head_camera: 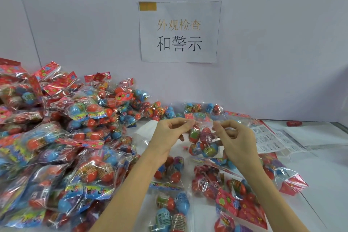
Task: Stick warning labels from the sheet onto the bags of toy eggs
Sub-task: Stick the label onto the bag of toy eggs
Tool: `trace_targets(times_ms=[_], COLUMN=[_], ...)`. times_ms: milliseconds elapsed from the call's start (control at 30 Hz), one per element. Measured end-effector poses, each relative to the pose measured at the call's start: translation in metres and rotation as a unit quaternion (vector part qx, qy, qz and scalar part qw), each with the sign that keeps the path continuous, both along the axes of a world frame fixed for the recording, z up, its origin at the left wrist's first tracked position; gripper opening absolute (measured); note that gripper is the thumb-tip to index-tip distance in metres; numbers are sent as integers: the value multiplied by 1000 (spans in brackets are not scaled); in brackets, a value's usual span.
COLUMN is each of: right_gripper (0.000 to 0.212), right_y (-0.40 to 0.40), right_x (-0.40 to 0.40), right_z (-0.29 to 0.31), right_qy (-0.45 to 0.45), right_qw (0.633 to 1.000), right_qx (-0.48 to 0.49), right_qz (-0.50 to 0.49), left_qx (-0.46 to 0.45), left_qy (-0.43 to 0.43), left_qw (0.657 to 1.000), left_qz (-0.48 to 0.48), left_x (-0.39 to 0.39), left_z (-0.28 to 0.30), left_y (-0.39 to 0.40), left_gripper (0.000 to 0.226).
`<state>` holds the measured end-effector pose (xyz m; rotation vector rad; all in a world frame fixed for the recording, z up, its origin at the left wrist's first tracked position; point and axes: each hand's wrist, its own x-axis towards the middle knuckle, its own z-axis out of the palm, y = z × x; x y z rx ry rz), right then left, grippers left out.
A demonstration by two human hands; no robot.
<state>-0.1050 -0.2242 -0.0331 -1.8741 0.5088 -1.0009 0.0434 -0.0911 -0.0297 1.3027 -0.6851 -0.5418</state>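
a packing or inspection station in a small factory or workshop: a plain white partition wall (pixel 263 43) backs a white worktable (pixel 320 160), and a printed paper sign (pixel 179 32) with chinese characters is taped to it like a station marker. a large heap of identical cellophane bags of toy eggs (pixel 56 137) covers the left side, and a label sheet (pixel 269 139) lies to the right

A pale lilac wall (pixel 273 43) is standing behind a white table (pixel 320 184), a printed paper sign (pixel 179 32) hanging on it under soft, even light.
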Motion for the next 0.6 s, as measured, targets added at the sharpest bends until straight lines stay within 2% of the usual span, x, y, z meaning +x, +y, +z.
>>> trace_targets(times_ms=[100, 167, 267, 400, 500, 600], right_gripper=[23, 26, 27, 17, 11, 17], right_y=[0, 1, 1, -1, -3, -2], right_x=[2, 1, 0, 1, 1, 0], right_z=[0, 2, 2, -2, 0, 4], right_qy=[20, 18, 26, 5, -63, -66], right_qw=[995, 986, 987, 993, 988, 977], right_qx=[75, 112, 78, 71, 136, 185], right_qz=[69, 118, 140, 89, 46, 85], left_qx=[-14, -9, 16, 35, 35, -26], left_qy=[2, -37, -103, -122, -96, -10], left_qw=[1000, 999, 995, 992, 994, 1000], left_qz=[23, 21, 7, 21, 23, 12], left_x=[1, 3, 1, -5, -1, -1], left_z=[-2, -2, -1, 1, 2, 2], left_y=[-2, 0, 1, -2, 1, 1], left_gripper=[8, 9, 8, 38, 45, 40])
